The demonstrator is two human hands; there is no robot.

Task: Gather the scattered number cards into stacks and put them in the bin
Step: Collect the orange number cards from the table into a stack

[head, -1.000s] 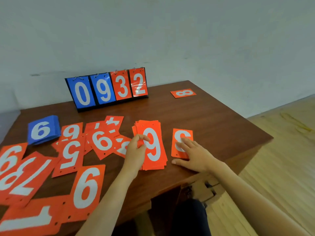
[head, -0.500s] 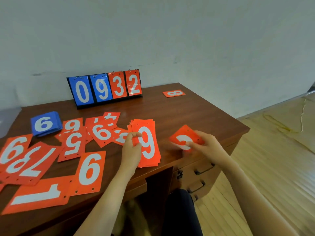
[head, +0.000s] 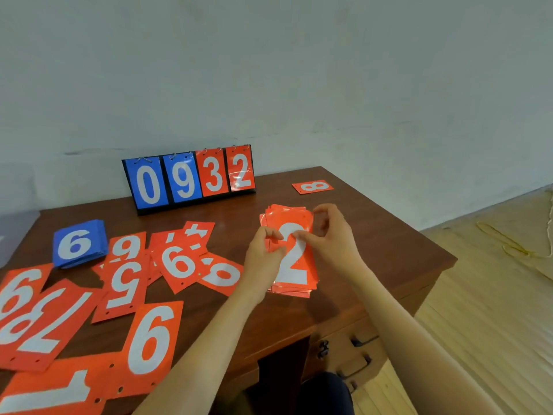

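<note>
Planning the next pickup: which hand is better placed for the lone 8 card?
Probably right: the right hand sits nearer the 8 card; the left hand holds the stack by its left edge.

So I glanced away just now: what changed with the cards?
Right hand picked up the card beside the stack and laid it on top, so 2 shows, not 6; it and the left hand grip the stack. Scoreboard, blue pile, loose cards stayed.
</note>
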